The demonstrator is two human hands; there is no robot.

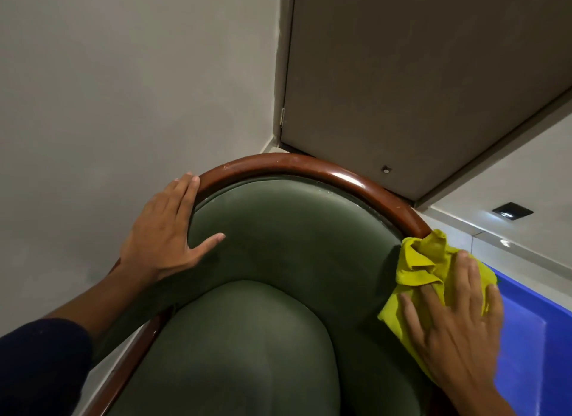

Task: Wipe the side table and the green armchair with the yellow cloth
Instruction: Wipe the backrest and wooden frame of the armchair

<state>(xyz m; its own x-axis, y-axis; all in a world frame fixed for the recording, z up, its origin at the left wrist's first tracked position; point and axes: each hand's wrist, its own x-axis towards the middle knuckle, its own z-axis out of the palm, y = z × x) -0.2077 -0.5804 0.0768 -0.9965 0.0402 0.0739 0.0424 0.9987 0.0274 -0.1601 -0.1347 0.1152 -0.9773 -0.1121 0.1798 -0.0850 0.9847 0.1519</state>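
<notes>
Head view, looking down: the green armchair (278,245) fills the middle, its padded back curving under a glossy brown wooden rail (309,164). At nine o'clock my left hand (164,236) lies flat, fingers spread open, gripping nothing, steadying the rail and padding. At four o'clock my right hand (455,322) presses the yellow cloth (424,260) against the chair's right edge, fingers splayed over it rather than clenched. The cloth looks soft, light and floppy; I judge it best bunched under the palm. The side table is not visible.
</notes>
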